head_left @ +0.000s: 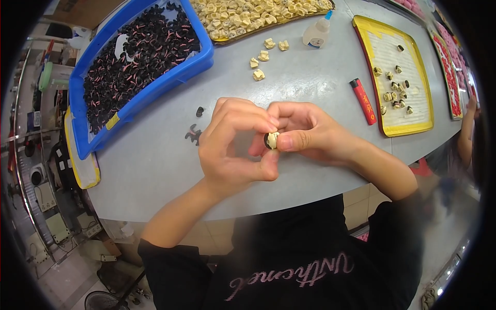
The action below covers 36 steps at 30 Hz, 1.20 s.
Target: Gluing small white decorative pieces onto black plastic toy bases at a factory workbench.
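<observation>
A small cream piece with a black part along its left side point(273, 140) is held up between my two hands above the grey table. My right hand point(310, 129) pinches it between the thumb and curled fingers. From the left, my left hand point(230, 139) is curled around the piece, its fingertips at the upper edge and its thumb just below. Some of the fingertips are hidden behind the piece. Beyond my left hand lie a loose black piece point(200, 111) and a dark branched piece point(193, 134). Several loose cream pieces point(259, 75) sit farther back.
A blue bin point(204, 57) full of black and pink pieces stands at the left. Behind is a tray of cream pieces point(258, 15), near a glue bottle point(316, 33). At the right lie a red lighter point(363, 102) and a yellow-rimmed tray point(408, 129) with several cream-and-black pieces.
</observation>
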{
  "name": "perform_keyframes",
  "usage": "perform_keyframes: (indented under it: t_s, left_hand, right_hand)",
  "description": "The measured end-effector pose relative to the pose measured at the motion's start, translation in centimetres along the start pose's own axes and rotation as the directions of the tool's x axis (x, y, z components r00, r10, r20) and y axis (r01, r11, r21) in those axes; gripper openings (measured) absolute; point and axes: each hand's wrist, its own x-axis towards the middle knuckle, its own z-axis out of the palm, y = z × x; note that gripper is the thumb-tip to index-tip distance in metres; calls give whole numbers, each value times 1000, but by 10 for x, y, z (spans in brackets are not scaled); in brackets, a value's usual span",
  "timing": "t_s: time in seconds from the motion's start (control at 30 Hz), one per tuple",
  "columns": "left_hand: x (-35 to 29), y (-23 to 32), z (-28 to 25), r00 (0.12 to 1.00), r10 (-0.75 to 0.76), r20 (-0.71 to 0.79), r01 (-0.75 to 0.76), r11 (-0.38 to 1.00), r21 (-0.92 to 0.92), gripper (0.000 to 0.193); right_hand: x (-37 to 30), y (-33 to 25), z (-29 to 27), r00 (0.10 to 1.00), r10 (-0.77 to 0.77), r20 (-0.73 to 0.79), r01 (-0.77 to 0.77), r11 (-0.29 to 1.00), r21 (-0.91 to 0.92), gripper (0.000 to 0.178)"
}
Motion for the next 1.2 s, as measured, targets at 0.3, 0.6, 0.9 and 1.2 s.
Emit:
perform_keyframes:
  t_s: [0.3, 0.6, 0.9, 1.2]
  left_hand:
    - [5, 3, 1, 983, 182, -26, -178, 979, 96, 45]
    - [6, 5, -3, 976, 217, 29, -219, 971, 97, 49]
    - [5, 17, -6, 978, 194, 72, -206, 953, 224, 48]
    - [5, 15, -5, 978, 200, 62, -209, 957, 201, 47]
  right_hand:
    - [-2, -1, 2, 998, -69, 8, 69, 997, -25, 31]
    - [-3, -1, 3, 993, -114, 30, 115, 993, -34, 31]
    - [-4, -3, 6, 994, -66, 83, 71, 996, -61, 31]
    - [-4, -2, 5, 990, -61, 129, 68, 996, -50, 21]
